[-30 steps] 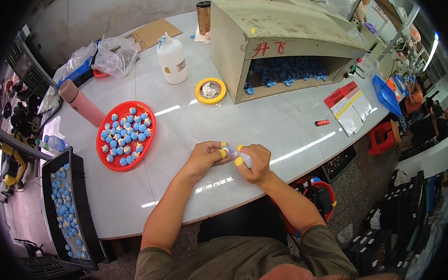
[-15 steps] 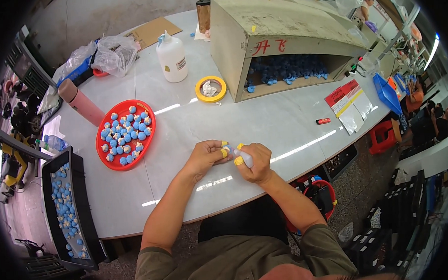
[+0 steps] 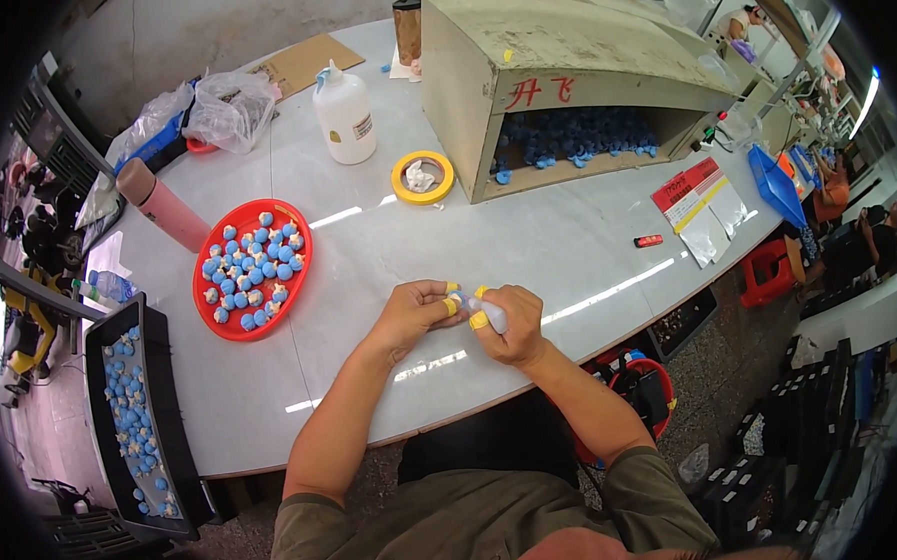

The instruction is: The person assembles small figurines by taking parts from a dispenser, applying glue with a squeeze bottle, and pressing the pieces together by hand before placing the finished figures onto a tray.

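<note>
Above the near part of the table, my left hand (image 3: 412, 314) pinches a small blue-and-white piece (image 3: 458, 301) between thumb and fingertips, which cover most of it. My right hand (image 3: 519, 327) is wrapped round a small translucent squeeze bottle (image 3: 494, 316), its tip meeting the piece. Yellow tape covers fingertips on both hands. Left of my hands lies a round red tray (image 3: 305, 269) with many blue balls, each carrying a cream star-shaped part. More such balls lie in a long black tray (image 3: 172, 422) at the table's left edge.
Beyond my hands stand a yellow tape roll (image 3: 397, 187), a large white bottle (image 3: 344, 119) and a beige open-fronted box (image 3: 460, 89) containing blue pieces. A pink flask (image 3: 160, 202) rises behind the red tray. Rightward lie a red lighter (image 3: 647, 241) and red-and-white packets (image 3: 690, 199).
My hands hold nearly the same place and grip, with only a slight shift at the fingertips. In the far right background, people have moved a little.
</note>
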The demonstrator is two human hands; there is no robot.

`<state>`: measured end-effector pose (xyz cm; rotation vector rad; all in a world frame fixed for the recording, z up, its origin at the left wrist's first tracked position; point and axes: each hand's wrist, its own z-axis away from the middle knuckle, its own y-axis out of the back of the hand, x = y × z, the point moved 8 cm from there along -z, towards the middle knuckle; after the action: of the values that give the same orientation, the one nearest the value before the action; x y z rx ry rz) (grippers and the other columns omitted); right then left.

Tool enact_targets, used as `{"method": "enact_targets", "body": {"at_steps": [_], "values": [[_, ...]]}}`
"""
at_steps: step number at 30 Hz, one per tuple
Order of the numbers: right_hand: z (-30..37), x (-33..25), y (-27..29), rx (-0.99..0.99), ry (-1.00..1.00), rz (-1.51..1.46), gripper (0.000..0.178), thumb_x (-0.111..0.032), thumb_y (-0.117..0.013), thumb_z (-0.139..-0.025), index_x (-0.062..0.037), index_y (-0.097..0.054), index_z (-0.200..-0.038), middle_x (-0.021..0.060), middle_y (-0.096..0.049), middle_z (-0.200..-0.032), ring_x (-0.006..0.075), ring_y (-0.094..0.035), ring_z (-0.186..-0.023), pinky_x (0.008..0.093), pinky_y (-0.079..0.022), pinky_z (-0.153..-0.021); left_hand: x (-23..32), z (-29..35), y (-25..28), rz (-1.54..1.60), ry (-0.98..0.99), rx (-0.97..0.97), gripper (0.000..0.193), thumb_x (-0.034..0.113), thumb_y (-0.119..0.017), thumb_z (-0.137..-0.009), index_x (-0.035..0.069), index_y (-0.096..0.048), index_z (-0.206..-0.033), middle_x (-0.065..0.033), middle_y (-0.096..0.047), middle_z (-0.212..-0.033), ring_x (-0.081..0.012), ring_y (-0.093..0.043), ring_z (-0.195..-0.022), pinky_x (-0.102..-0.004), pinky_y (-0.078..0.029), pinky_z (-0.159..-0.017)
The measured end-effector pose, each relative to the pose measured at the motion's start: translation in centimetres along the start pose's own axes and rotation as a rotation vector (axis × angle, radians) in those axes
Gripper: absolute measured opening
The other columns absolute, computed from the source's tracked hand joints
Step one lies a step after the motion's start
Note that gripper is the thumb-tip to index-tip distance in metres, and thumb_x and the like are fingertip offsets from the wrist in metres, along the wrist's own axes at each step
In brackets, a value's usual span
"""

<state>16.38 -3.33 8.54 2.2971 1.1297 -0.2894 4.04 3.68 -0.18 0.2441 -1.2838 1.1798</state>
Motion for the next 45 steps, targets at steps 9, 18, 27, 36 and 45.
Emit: {"method": "enact_targets", "body": {"at_steps": [9,18,27,36,45], "values": [[0.9,1.6,1.2,0.064,-0.107,-0.150,0.022,-0.007,-0.062,-0.078,0.0023,-0.055,-0.096,0.0125,-0.061,-0.076,0.0203,-0.056,-0.059,0.0295,-0.047,-0.056,-0.2,-0.1,0.2,0.004,0.035,0.005,0.029,0.001,-0.060,-0.087,-0.010,-0.054,-0.113,-0.0159,-0.062,-0.105,-0.0234,-0.066,-0.094,-0.0237,-0.055,-0.081],[2.9,6.0,5.2,0.134,-0.672,-0.430,0.033,0.000,-0.056,-0.086,0.0035,-0.045,-0.116,0.0123,-0.063,-0.100,0.0146,-0.061,-0.089,0.0264,-0.047,-0.081,0.0,0.2,0.6,0.047,0.078,0.037,0.028,0.004,-0.060,-0.086,-0.006,-0.054,-0.111,-0.0135,-0.063,-0.104,-0.0229,-0.065,-0.097,-0.0227,-0.054,-0.080],[7.1,17.5,23.0,0.392,-0.808,0.162,0.024,-0.003,-0.066,-0.081,0.0003,-0.056,-0.103,0.0042,-0.062,-0.092,0.0109,-0.056,-0.078,0.0259,-0.046,-0.071,0.6,0.7,0.8,-0.094,0.064,0.052,0.029,0.009,-0.063,-0.085,0.000,-0.053,-0.111,-0.0087,-0.064,-0.102,-0.0175,-0.065,-0.091,-0.0206,-0.051,-0.071],[10.3,25.0,32.9,0.403,-1.080,0.720,0.035,-0.025,-0.072,-0.074,-0.0080,-0.060,-0.101,0.0109,-0.064,-0.086,0.0274,-0.063,-0.080,0.0386,-0.048,-0.071,0.4,0.3,-0.5,0.004,0.049,0.101,0.026,0.001,-0.058,-0.085,0.000,-0.051,-0.110,-0.0134,-0.063,-0.101,-0.0211,-0.066,-0.088,-0.0252,-0.055,-0.077],[9.7,18.5,28.3,0.712,-0.662,0.769,0.029,-0.007,-0.067,-0.076,-0.0003,-0.053,-0.100,0.0142,-0.055,-0.091,0.0264,-0.055,-0.082,0.0358,-0.045,-0.070,0.2,1.6,1.5,0.014,0.023,0.184,0.027,0.001,-0.059,-0.084,-0.001,-0.053,-0.110,-0.0136,-0.063,-0.099,-0.0199,-0.066,-0.084,-0.0248,-0.056,-0.075]]}}
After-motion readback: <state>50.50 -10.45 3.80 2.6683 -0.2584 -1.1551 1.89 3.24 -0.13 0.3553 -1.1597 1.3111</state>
